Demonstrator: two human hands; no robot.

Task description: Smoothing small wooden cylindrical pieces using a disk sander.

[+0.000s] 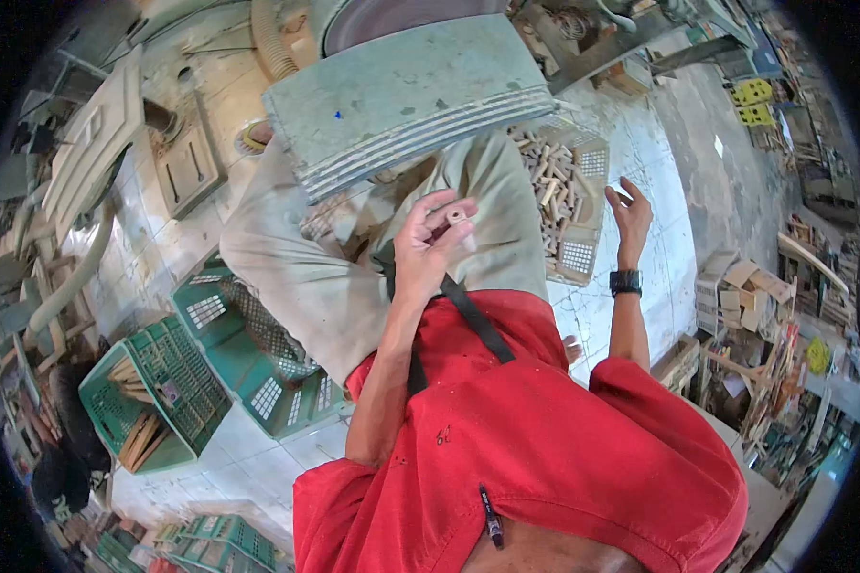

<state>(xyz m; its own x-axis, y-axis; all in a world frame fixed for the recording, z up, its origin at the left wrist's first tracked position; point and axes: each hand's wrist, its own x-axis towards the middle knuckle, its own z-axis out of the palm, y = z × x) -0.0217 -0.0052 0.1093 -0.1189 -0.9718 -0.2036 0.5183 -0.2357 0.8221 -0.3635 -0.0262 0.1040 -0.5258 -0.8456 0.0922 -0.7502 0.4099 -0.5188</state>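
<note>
Between the thumb and fingers of my left hand (pixel 430 233) is a small pale wooden piece (pixel 456 215), its round end with a hole facing up. This hand is above my lap, just short of the grey-green metal machine table (pixel 416 79). Out to the side, my right hand (pixel 631 215) is empty with its fingers apart, a dark watch on the wrist. Closest to it is a beige plastic crate (pixel 579 261) on the floor, which contains many short wooden pieces (pixel 553 183). A large round disc (pixel 408 21), apparently a disc sander's, stands behind the machine table.
Left of my legs, a green plastic crate (pixel 272 412) lies beside another green crate (pixel 201 387) with curved wooden pieces. A ribbed hose (pixel 269 39) runs near the machine. Cardboard boxes (pixel 756 283) and wood scraps stand at right. My knees are under the machine table.
</note>
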